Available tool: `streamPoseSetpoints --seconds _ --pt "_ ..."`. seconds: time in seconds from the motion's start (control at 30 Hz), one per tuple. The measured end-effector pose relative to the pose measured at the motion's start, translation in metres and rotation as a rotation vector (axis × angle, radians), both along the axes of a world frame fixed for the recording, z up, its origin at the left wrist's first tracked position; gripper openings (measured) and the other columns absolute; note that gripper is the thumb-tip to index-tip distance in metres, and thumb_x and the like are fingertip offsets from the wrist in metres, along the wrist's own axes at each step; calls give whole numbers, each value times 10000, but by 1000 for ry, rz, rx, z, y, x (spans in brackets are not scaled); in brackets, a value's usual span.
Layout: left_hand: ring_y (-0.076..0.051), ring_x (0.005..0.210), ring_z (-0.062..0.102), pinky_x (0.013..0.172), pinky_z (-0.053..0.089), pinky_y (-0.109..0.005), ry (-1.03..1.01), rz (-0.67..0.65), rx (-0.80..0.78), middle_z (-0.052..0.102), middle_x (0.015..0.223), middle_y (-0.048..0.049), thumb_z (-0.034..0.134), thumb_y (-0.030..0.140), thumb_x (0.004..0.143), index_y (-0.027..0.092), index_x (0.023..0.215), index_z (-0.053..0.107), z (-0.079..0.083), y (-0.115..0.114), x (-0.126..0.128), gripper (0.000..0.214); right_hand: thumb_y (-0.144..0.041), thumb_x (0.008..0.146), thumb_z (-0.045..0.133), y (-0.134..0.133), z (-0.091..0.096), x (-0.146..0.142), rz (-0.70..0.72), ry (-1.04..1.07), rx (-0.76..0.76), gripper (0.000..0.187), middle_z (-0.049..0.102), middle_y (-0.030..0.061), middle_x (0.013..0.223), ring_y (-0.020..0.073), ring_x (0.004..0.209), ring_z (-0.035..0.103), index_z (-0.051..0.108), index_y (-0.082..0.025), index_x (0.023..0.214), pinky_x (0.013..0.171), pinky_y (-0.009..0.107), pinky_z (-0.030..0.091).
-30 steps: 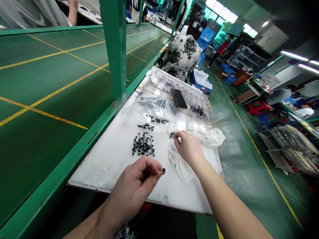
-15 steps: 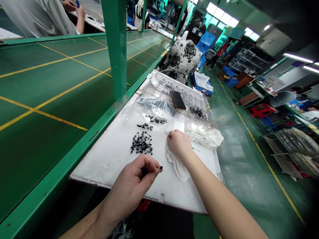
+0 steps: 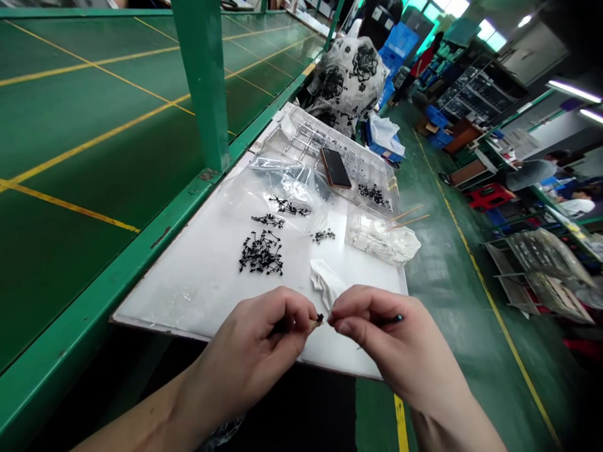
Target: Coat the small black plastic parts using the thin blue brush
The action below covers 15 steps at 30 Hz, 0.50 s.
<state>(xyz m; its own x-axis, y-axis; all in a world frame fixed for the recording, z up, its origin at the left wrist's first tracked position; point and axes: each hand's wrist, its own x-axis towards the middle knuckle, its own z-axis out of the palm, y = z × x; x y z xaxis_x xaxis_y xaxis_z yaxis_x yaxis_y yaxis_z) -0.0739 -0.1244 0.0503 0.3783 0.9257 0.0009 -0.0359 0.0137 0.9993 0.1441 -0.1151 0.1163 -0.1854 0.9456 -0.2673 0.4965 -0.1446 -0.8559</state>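
Note:
My left hand (image 3: 271, 339) is closed in a pinch on a small black part (image 3: 320, 318), whose tip sticks out past the fingertips. Right beside it, my right hand (image 3: 386, 333) is closed too, with thumb and forefinger pressed together. A thin tool with a dark blue-green end (image 3: 398, 318) shows between its fingers; anything at the fingertips is too small to make out. Beyond the hands lie a pile of black branched parts (image 3: 261, 253), a small cluster of tiny dark pieces (image 3: 323, 235) and a white cloth (image 3: 326, 280).
On the white board (image 3: 188, 282) are more black parts (image 3: 289, 206), clear plastic bags (image 3: 282, 176), a phone (image 3: 336, 167) on a compartmented clear tray (image 3: 301, 129), and a bag of white material (image 3: 384, 238) with thin sticks. A green conveyor (image 3: 85, 169) and post (image 3: 202, 81) stand left.
My right hand has come back from the tiny pieces to beside the left fingertips, uncovering the cluster. The left hand keeps its black part. The view has tilted down slightly.

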Motion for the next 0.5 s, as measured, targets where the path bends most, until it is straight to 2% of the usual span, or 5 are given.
streamPoseSetpoints --seconds 0.1,0.27,0.5 --pt "-53 859 674 785 524 -135 18 -29 101 714 963 52 533 155 998 247 909 578 5 -2 2 136 -268 856 814 -11 3 -8 -15 87 85 20 716 15 874 135 798 663 799 -276 867 638 216 496" --pt "-76 835 682 767 539 -150 1 -23 156 713 924 29 549 112 962 235 887 565 15 -5 4 145 -254 871 798 -20 3 -11 -66 76 172 30 709 22 885 133 775 672 775 -273 866 574 208 466" --pt "-49 781 657 757 524 -139 -16 -33 137 699 920 63 551 116 973 247 891 553 21 -13 3 155 -257 863 810 -30 8 -14 -49 101 171 33 722 51 911 176 812 699 778 -265 857 587 245 492"
